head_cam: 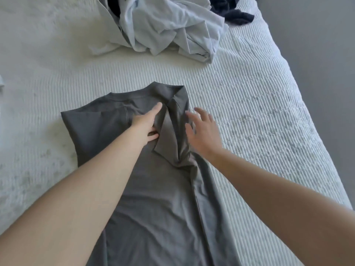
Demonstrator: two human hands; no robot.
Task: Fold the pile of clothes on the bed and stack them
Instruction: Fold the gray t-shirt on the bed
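Fingers of the left hand (147, 122) lie flat and extended on a grey T-shirt (149, 189) at frame centre, pressing beside its folded-in sleeve. The right hand (203, 131), fingers spread and relaxed, holds nothing at the shirt's right edge; contact there is unclear. The shirt stretches toward the lower frame across a white ribbed bedspread (259, 112). Unfolded pale blue clothes (169, 29) are heaped at upper centre, a dark navy garment (230, 10) just beside them.
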